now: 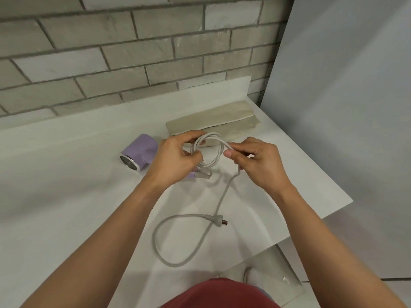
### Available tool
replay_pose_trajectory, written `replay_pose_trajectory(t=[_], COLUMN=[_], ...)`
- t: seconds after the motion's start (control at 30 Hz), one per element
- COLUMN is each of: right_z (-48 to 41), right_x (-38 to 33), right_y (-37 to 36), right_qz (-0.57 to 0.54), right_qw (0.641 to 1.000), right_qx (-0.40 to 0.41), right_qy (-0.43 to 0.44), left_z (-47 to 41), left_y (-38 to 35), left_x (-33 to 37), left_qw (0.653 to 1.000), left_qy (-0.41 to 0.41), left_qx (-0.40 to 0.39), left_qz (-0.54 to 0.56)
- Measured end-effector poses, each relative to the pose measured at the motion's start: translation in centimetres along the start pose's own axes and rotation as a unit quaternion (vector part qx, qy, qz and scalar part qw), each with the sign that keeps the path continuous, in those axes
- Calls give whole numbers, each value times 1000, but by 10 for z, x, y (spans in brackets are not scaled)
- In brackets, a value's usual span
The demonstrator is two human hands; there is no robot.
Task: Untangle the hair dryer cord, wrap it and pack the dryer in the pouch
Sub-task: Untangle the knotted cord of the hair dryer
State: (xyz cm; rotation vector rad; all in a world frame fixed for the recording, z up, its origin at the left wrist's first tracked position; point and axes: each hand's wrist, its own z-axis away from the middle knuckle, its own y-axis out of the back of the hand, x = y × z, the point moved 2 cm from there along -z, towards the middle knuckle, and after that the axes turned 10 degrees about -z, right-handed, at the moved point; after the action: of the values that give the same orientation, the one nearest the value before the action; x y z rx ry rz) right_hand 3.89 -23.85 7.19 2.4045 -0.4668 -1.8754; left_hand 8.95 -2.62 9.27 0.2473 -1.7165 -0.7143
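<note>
Cord [219, 157] loops in grip of left hand [175, 160], loose strand in pinch grip of right hand [259, 162], dryer [142, 147] nearby.

Head view: one wide-angle camera, worn on the head, facing forward and steeply down, close above the left hand [175, 157] and right hand [258, 162]. Fingers [229, 154] mid-frame; brick wall [133, 63] beyond them, table [66, 185] beneath.

Matt lilac plastic dryer [142, 146], shiny metal rim [129, 163].
</note>
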Motion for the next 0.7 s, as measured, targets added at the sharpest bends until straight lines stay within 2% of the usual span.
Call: replay_pose_trajectory(t=[0.1, 0.2, 0.3, 0.47, 0.57, 0.7], right_z=[-3, -9, -11, -8, -8, -11], right_x=[-6, -10, -12, -21, -24, -22], right_y=[-8, -4, 0, 5, 7, 8], right_qz=[80, 31, 62, 122, 138, 132], right_qw=[996, 999, 998, 985, 982, 987], right_qx=[-28, -7, -22, -84, -95, -74], right_qy=[32, -12, 9, 85, 82, 45], left_z=[2, 3, 1, -2, -2, -3], left_y=[-3, 0, 2, 5, 3, 0], left_x=[3, 5, 3, -1, -2, 2], left_qw=[999, 996, 992, 993, 992, 994], left_qy=[-5, -20, -13, 1, -24, -50], left_qx=[-39, -77, -126, -112, -126, -91], left_qz=[-14, -26, -25, 36, 21, 19])
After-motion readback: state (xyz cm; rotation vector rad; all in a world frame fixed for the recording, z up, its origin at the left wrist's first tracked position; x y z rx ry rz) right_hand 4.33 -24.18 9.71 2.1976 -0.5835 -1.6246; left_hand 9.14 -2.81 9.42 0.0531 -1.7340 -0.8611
